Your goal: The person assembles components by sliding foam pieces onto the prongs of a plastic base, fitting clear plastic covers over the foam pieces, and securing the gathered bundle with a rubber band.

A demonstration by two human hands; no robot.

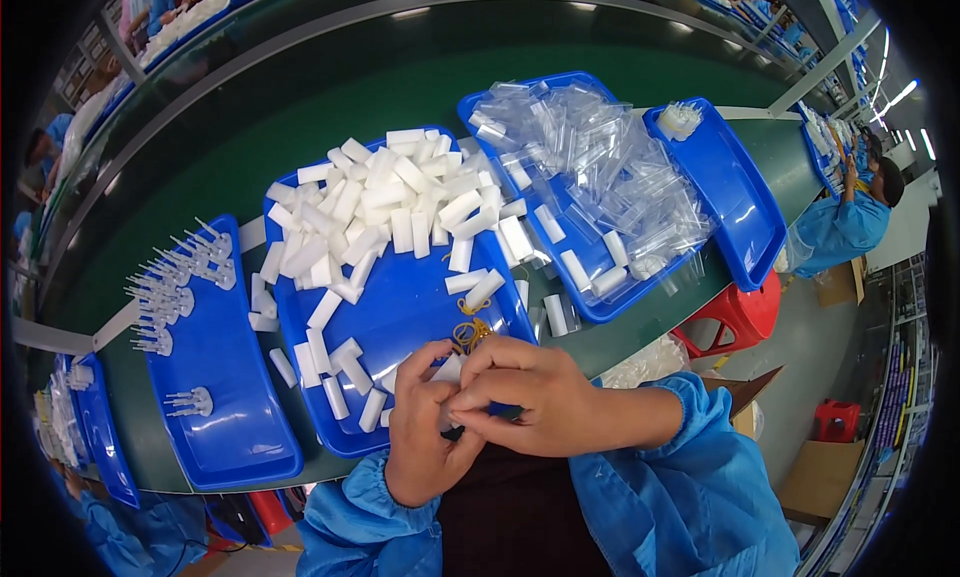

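Your right hand (530, 389) meets your left hand (420, 427), the fingers of both pinched narrow around a mostly covered white cylinder (449, 370). It lies between them, neither hand clearly nearer, its long axis seemingly pointing away from you.

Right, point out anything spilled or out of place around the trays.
A few white cylindrical pieces lie on the green bench beside the middle blue tray; they may have spilled, since most are piled inside it.
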